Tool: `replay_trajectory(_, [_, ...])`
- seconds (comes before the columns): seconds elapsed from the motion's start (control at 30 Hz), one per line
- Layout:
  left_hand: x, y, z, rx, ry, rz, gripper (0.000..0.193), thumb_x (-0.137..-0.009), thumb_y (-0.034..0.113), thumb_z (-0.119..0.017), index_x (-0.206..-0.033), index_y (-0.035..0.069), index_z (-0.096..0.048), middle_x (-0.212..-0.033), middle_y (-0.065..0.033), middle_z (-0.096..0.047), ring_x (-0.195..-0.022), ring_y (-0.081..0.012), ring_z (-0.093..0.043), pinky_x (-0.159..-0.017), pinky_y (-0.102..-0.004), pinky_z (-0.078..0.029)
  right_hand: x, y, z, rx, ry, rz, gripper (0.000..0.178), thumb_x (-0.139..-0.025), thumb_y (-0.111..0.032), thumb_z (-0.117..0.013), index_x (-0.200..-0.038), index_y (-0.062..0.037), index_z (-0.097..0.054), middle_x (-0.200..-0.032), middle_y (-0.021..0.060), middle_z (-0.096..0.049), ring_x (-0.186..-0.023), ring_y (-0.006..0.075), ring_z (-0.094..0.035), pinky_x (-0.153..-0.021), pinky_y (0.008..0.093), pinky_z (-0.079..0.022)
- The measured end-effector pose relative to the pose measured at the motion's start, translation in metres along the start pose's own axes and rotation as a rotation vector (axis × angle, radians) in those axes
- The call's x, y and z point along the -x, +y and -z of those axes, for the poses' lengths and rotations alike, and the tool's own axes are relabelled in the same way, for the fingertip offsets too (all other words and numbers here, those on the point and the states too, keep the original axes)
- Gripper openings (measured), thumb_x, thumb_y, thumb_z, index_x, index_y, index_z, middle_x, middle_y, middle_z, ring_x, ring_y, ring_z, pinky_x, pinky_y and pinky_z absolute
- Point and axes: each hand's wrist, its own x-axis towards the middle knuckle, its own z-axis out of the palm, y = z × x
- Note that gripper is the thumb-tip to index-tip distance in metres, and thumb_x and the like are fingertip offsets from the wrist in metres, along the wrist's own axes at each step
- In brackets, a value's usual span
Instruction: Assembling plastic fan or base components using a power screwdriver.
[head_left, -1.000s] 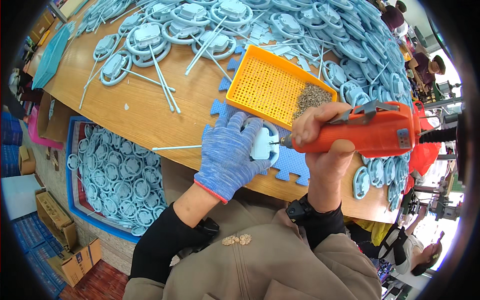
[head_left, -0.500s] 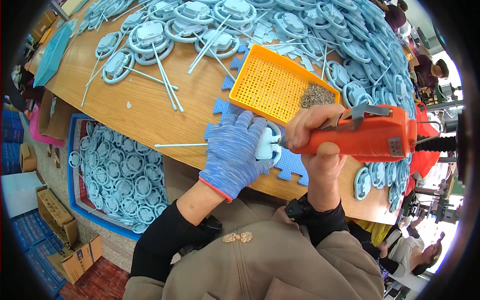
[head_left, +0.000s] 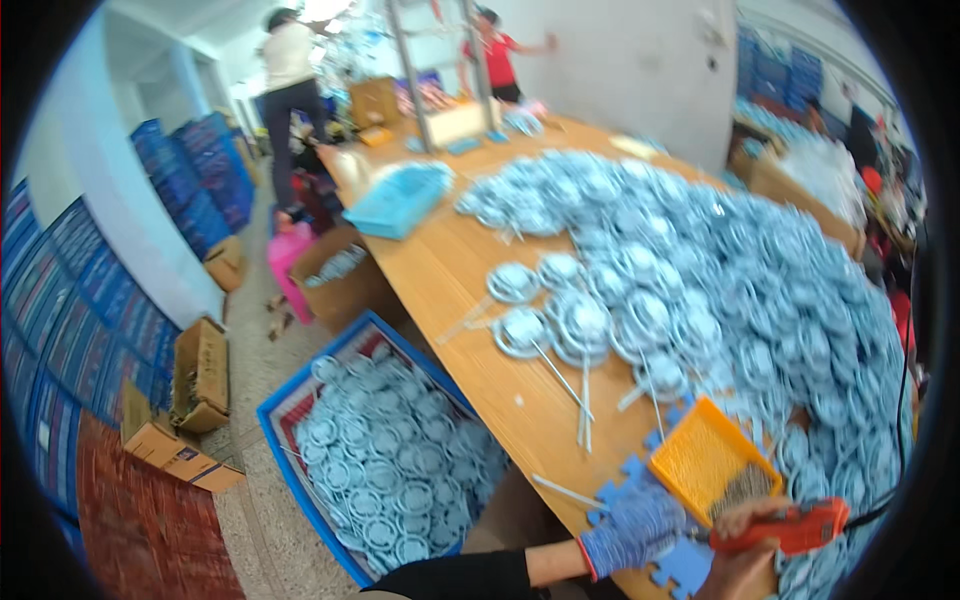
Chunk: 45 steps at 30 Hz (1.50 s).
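Room: a workshop with stacked blue crates (head_left: 60,330) along the left wall, cardboard boxes (head_left: 200,375) on the floor, and two people standing at the far end.
Floor bin: a blue crate (head_left: 290,470) beside the desk, filled with round pale-blue plastic parts (head_left: 385,470).
Desk: a long wooden desk (head_left: 450,290) carrying a wide heap of the same pale-blue parts (head_left: 740,300) and a few thin white rods (head_left: 585,395).
Left hand: in a blue knit glove (head_left: 635,525), fingers curled down on the workpiece at the near edge; the grip looks closed, though what it presses is mostly hidden.
Mat: blue puzzle-edged foam pieces (head_left: 685,565) under the hands, touching the desk edge.
Tray: an orange perforated tray (head_left: 705,465) just behind the hands, with small dark screws (head_left: 745,490) in its right corner.
Right hand: bare (head_left: 745,555), grip clamped around an orange electric screwdriver (head_left: 795,527) lying nearly level, its cord running off right.
Doing it well: judged from this, hold the part flat on the foam, keep the bit square to the screw, and press steadily so it does not slip.
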Motion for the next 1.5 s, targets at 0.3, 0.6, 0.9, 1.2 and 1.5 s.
replay_trajectory(0.3, [0.012, -0.005, 0.013, 0.044, 0.357, -0.28, 0.014, -0.08, 0.029, -0.061, -0.082, 0.015, -0.064, -0.088, -0.004, -0.061, -0.088, -0.025, -0.058, -0.075, -0.0394, -0.046, -0.003, -0.016, -0.018, -0.037, -0.138, -0.004, 0.063, -0.076, -0.056, -0.07, -0.114, -0.0076, -0.056, -0.073, 0.0054, -0.051, -0.066, 0.0188, -0.049, -0.061, 0.0314, -0.042])
replay_trajectory(0.6, [0.015, -0.012, -0.015, 0.8, 0.16, -0.048, 0.012, -0.082, 0.026, -0.062, -0.084, 0.015, -0.064, -0.087, -0.0035, -0.062, -0.092, -0.0256, -0.058, -0.081, -0.0408, -0.047, 0.003, -0.029, -0.021, -0.089, -0.14, -0.034, 0.06, -0.076, -0.055, -0.071, -0.111, -0.0078, -0.056, -0.072, 0.0055, -0.051, -0.063, 0.0188, -0.05, -0.057, 0.031, -0.042])
replay_trajectory(0.9, [0.016, -0.008, -0.008, 0.202, 0.337, -0.284, 0.014, -0.081, 0.027, -0.064, -0.087, 0.015, -0.067, -0.091, -0.0034, -0.064, -0.095, -0.0264, -0.059, -0.085, -0.041, -0.048, 0.005, -0.032, -0.022, -0.081, -0.134, -0.02, 0.06, -0.075, -0.056, -0.072, -0.108, -0.0091, -0.057, -0.071, 0.0054, -0.051, -0.062, 0.018, -0.05, -0.056, 0.0307, -0.042])
replay_trajectory(1.2, [0.016, 0.016, 0.017, 1.047, 0.064, 0.533, 0.028, -0.093, 0.029, -0.055, -0.099, 0.005, -0.068, -0.097, -0.005, -0.068, -0.089, -0.0146, -0.062, -0.083, -0.0299, -0.048, 0.003, -0.032, -0.027, -0.131, -0.063, 0.012, 0.062, -0.073, -0.063, -0.069, -0.109, -0.0142, -0.057, -0.072, 0.0008, -0.046, -0.063, 0.0151, -0.045, -0.057, 0.0291, -0.039])
replay_trajectory(1.5, [0.016, 0.02, 0.014, 1.11, 0.178, 0.539, 0.027, -0.094, 0.027, -0.054, -0.102, 0.004, -0.068, -0.098, -0.0051, -0.068, -0.088, -0.0115, -0.062, -0.081, -0.0269, -0.048, -0.003, -0.02, -0.028, -0.165, -0.018, 0.048, 0.064, -0.073, -0.065, -0.067, -0.105, -0.0113, -0.056, -0.072, 0.0011, -0.046, -0.063, 0.0141, -0.045, -0.053, 0.0269, -0.038])
